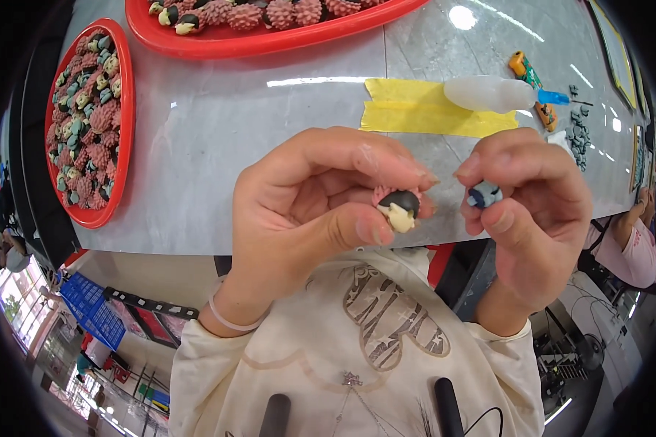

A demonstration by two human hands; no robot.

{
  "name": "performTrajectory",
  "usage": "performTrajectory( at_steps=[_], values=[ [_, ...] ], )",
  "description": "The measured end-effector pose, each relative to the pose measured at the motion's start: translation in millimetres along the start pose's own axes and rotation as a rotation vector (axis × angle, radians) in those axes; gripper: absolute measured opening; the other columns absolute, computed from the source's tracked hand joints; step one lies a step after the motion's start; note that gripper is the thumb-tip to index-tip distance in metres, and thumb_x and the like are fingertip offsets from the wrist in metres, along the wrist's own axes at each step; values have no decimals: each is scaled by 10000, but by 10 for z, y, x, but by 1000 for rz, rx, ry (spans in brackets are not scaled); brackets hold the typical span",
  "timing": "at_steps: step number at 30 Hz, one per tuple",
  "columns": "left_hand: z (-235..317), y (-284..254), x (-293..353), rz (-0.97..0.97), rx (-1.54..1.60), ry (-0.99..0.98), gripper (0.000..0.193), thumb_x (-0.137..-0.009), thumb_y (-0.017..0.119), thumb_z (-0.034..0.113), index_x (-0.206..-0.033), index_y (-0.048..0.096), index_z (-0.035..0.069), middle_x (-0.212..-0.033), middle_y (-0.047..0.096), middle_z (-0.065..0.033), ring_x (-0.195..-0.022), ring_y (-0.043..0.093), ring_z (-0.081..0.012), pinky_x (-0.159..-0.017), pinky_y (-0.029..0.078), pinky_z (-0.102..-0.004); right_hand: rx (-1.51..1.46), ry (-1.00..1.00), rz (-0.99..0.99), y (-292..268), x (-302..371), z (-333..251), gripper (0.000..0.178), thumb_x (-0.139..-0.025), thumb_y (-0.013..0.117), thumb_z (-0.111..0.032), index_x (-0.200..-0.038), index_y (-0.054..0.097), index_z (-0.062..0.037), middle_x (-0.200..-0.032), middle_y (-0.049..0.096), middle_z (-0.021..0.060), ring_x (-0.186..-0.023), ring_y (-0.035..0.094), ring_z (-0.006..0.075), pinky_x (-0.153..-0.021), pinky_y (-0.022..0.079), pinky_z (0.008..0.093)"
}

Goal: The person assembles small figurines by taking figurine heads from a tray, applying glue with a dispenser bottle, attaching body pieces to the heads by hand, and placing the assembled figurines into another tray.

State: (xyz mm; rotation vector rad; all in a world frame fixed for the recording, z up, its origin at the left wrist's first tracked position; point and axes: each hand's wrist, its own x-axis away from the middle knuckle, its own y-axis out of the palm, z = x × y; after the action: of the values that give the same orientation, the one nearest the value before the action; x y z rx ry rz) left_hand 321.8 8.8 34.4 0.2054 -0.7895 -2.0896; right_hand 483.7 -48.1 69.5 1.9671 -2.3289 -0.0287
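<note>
The fingers (353, 224) of the left hand (273, 197) pinched a small spiky pink, black and cream figure (400, 207), on the near side of the flat yellow tape patch (401, 109). Also on the tape's near side, further right, the fingers of the right hand (543, 240) pinched a small blue-grey moulded piece (487, 194), apart from the figure. A translucent white bottle (481, 93) with a blue nozzle (553, 97) lay over the tape's right end. Right of the tape were loose grey-blue bits (579, 138). Left of the tape, on the glossy grey bench (197, 146), a red oval tray (128, 109) held many similar figures; beyond the tape stood a second red tray (219, 49), also filled
</note>
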Motion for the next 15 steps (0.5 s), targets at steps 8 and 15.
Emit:
performTrajectory(
  at_steps=[8, 15],
  values=[
    [18, 39, 3, 91, 57, -66, 414, -655, 677, 268, -867, 439, 5, -838, 512, -150, -663, 572, -186, -538, 506, -229, 99, -120, -26, 19, -57, -1, 214, -682, 628, -69, -806, 479, 21, -859, 491, 193, -709, 508, 181, -530, 452, 214],
    [45, 48, -6, 103, 52, -84, 408, -650, 689, 260, -868, 448, 13, -837, 519, -144, -689, 541, -150, -592, 480, -223, 300, -363, -86, 58, -51, 24, 237, -610, 644, 18, -787, 487, 19, -778, 529, 176, -670, 531, 182, -577, 453, 215]
  ],
)
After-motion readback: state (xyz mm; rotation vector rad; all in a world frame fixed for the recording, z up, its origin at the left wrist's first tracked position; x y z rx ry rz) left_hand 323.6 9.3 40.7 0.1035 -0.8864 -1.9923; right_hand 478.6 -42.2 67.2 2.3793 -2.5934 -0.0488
